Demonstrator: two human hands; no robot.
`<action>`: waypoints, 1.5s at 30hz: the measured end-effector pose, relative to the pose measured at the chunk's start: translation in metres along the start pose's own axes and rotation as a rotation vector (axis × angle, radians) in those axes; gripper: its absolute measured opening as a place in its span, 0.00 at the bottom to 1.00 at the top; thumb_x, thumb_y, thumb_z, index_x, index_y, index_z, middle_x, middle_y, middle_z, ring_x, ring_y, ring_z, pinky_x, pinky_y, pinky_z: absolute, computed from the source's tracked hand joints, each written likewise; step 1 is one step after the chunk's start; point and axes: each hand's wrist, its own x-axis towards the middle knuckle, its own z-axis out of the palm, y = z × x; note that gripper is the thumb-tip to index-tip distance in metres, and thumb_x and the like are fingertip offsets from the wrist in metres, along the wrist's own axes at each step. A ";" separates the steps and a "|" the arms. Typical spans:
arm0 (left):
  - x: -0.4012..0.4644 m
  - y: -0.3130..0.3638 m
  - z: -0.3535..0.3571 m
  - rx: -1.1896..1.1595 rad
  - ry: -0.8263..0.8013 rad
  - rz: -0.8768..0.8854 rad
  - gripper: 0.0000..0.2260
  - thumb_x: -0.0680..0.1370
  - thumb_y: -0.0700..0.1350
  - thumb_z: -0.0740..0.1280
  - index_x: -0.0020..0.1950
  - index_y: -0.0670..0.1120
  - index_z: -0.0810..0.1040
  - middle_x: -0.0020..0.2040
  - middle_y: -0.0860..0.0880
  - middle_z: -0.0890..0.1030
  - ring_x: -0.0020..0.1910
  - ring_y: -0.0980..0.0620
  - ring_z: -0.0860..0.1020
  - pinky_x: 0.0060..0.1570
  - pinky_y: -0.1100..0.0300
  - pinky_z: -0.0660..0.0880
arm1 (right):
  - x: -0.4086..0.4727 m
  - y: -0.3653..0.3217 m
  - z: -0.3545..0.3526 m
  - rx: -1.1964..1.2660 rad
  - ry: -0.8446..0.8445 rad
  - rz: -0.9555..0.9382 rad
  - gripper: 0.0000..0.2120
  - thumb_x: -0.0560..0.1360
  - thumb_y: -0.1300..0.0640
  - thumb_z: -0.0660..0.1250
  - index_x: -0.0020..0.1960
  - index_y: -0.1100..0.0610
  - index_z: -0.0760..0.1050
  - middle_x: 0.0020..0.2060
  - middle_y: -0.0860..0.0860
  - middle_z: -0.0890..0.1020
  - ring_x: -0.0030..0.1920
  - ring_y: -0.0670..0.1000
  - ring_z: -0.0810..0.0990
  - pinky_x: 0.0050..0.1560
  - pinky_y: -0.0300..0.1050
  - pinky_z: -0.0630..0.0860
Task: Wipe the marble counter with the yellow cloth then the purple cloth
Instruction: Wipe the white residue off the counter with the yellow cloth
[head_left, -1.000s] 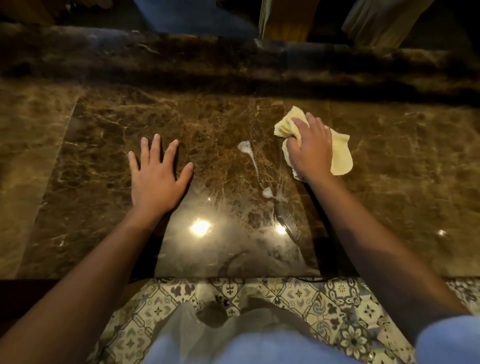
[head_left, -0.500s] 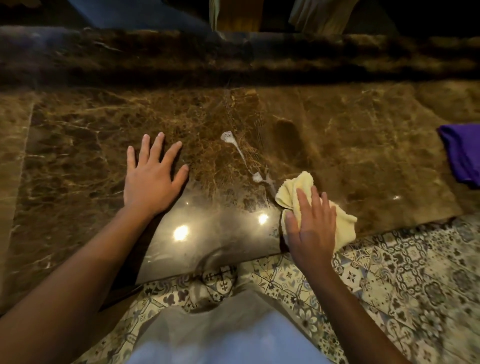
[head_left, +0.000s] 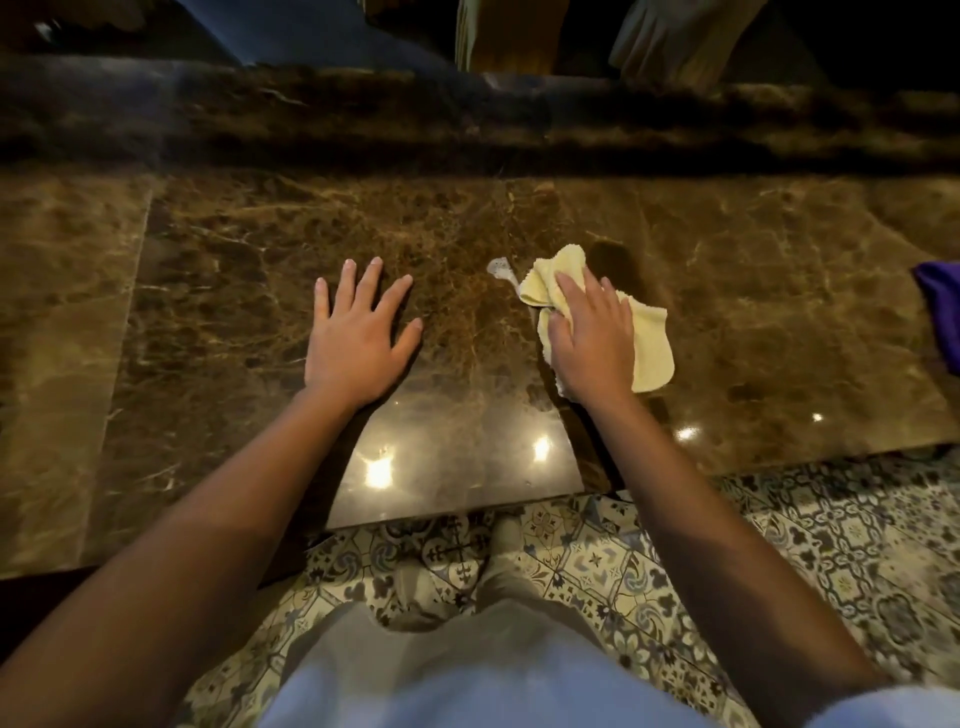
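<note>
The brown marble counter (head_left: 218, 291) fills the middle of the head view. My right hand (head_left: 592, 332) presses flat on the crumpled yellow cloth (head_left: 649, 348) at the counter's centre right. A small white smear (head_left: 498, 267) lies just left of the cloth's far corner. My left hand (head_left: 358, 338) rests flat on the marble with fingers spread, holding nothing. The purple cloth (head_left: 943, 312) lies at the right edge of the view, partly cut off.
A raised marble ledge (head_left: 363, 119) runs along the back of the counter. The counter's front edge (head_left: 452, 512) is close to my body, with patterned floor tiles (head_left: 779, 545) below it. Ceiling lights reflect off the polished surface near the front.
My right hand has pushed the yellow cloth from the counter's front edge back up toward the white smear. My left hand has stayed in place.
</note>
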 end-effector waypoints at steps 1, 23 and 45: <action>-0.001 -0.001 0.000 -0.001 0.002 0.008 0.28 0.85 0.61 0.54 0.83 0.52 0.61 0.85 0.42 0.57 0.84 0.39 0.50 0.81 0.35 0.46 | -0.017 0.003 0.000 0.009 -0.004 -0.014 0.25 0.84 0.50 0.57 0.80 0.49 0.64 0.81 0.55 0.65 0.82 0.60 0.58 0.81 0.62 0.52; 0.004 0.001 0.000 0.075 -0.039 -0.022 0.30 0.84 0.64 0.49 0.85 0.53 0.56 0.86 0.44 0.53 0.85 0.40 0.47 0.81 0.36 0.45 | 0.111 -0.033 0.017 -0.058 0.003 -0.114 0.27 0.83 0.44 0.54 0.81 0.45 0.61 0.83 0.53 0.61 0.83 0.59 0.53 0.79 0.69 0.49; 0.003 0.004 -0.007 0.008 0.043 -0.225 0.28 0.86 0.62 0.51 0.84 0.54 0.58 0.86 0.40 0.52 0.85 0.39 0.46 0.80 0.35 0.43 | 0.078 0.023 -0.018 -0.131 -0.025 -0.031 0.29 0.82 0.42 0.51 0.80 0.49 0.65 0.82 0.52 0.63 0.83 0.58 0.54 0.81 0.64 0.47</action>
